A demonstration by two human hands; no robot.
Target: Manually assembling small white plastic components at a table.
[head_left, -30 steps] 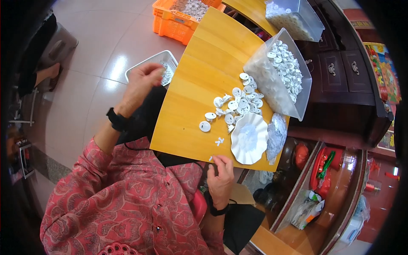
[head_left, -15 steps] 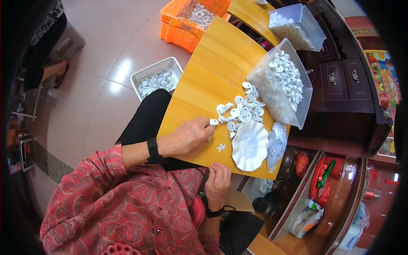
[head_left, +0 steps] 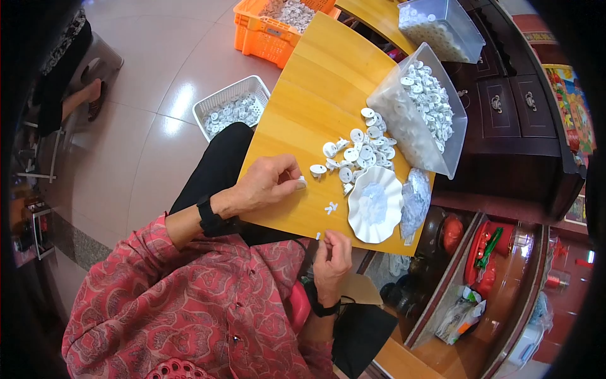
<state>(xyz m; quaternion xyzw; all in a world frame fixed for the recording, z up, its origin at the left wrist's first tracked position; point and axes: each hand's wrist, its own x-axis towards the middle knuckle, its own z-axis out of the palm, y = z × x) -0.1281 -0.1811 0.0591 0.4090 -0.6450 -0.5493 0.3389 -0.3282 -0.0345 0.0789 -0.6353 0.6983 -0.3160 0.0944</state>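
Observation:
My left hand [head_left: 268, 183] is above the yellow tabletop [head_left: 303, 101], thumb and fingers pinched on a small white plastic part [head_left: 302, 179], mostly hidden by the fingertips. My right hand [head_left: 332, 258] is at the table's near edge, its fingers curled together; a tiny white pin [head_left: 317, 235] shows at the fingertips. Between the hands lie several loose white pins [head_left: 331, 208]. Beyond them is a pile of round white plastic plug pieces [head_left: 366, 153], one stray white piece [head_left: 317, 170] closest to my left hand. A scalloped white dish [head_left: 356, 221] holds small pale bits.
A clear bin [head_left: 394, 107] full of white pieces leans at the table's right, with a plastic bag [head_left: 415, 202] nearer. Left of the table are a white basket [head_left: 205, 104] and an orange crate [head_left: 252, 38]. Dark drawers [head_left: 514, 107] and an open shelf [head_left: 435, 316] stand right.
My left hand has drawn back left from the stray white piece, and a small white part now shows in its fingertips. My right hand stays near the edge; the whole view has shifted slightly.

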